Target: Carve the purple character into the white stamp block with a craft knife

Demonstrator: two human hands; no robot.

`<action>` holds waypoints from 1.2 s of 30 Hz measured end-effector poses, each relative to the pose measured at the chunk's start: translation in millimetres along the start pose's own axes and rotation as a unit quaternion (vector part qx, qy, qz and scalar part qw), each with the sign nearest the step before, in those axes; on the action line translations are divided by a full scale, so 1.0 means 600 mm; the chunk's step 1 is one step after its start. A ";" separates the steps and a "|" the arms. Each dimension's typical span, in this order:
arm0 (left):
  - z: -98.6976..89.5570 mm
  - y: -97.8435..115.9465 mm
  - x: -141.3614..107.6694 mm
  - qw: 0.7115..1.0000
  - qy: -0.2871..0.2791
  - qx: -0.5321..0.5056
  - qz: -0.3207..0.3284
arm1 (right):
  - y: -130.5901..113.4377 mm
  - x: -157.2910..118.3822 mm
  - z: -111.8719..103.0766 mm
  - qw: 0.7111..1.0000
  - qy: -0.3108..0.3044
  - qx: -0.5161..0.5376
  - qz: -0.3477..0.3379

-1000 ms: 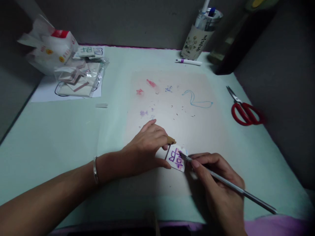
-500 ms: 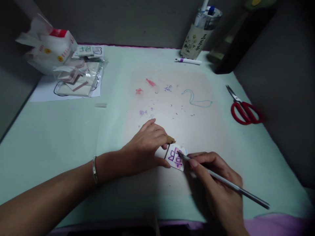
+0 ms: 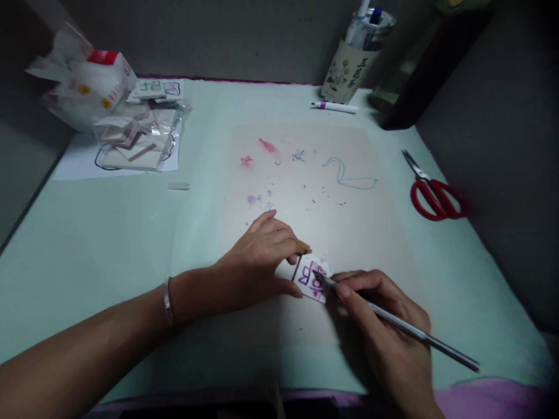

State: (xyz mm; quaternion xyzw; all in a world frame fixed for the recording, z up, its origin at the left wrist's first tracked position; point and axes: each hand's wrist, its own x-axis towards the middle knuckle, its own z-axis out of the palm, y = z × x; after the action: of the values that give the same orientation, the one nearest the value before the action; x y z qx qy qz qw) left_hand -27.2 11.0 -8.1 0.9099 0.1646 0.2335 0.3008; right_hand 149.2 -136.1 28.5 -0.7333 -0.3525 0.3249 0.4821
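Note:
My left hand [image 3: 262, 259] is bent around the left edge of a small white block [image 3: 304, 269], thumb at the near side and fingers at the far side, pressing it onto the mat. The block looks like a carving eraser, with purple outlined characters on top and a rounded right end. My right hand [image 3: 388, 320] grips a slim silver craft knife [image 3: 410, 327] like a pen. Its dark tip lies over the purple characters; whether it cuts in, I cannot tell. A tan piece [image 3: 303, 247] shows at my left fingertips, partly hidden.
Dark crumbs and coloured marks dot the pale mat [image 3: 279, 174]. Red-handled scissors [image 3: 437, 198] lie right. A purple-banded marker [image 3: 335, 107], pen-filled cup [image 3: 351, 64] and dark bottle [image 3: 419, 75] are at the back. Bagged white blocks [image 3: 140, 145] and a plastic bag [image 3: 96, 87] sit left.
The knife tip has shifted very slightly left over the purple characters. My left hand and the block stay in place.

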 end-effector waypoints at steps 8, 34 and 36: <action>0.003 -0.002 -0.001 1.000 0.015 -0.001 0.003 | 0.012 0.009 -0.007 0.997 -0.022 -0.017 -0.069; 0.005 0.005 0.002 1.000 0.021 0.017 0.003 | 0.009 0.007 0.011 0.995 0.091 -0.011 -0.028; 0.005 0.005 0.002 0.999 0.032 0.017 0.004 | 0.010 0.008 0.008 0.996 0.087 0.003 -0.030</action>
State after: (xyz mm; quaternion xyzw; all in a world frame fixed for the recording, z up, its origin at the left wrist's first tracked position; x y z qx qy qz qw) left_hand -24.4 7.8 -7.8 0.9077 0.1744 0.2609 0.2784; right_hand 149.0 -131.3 20.8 -0.7464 -0.3297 0.2466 0.5228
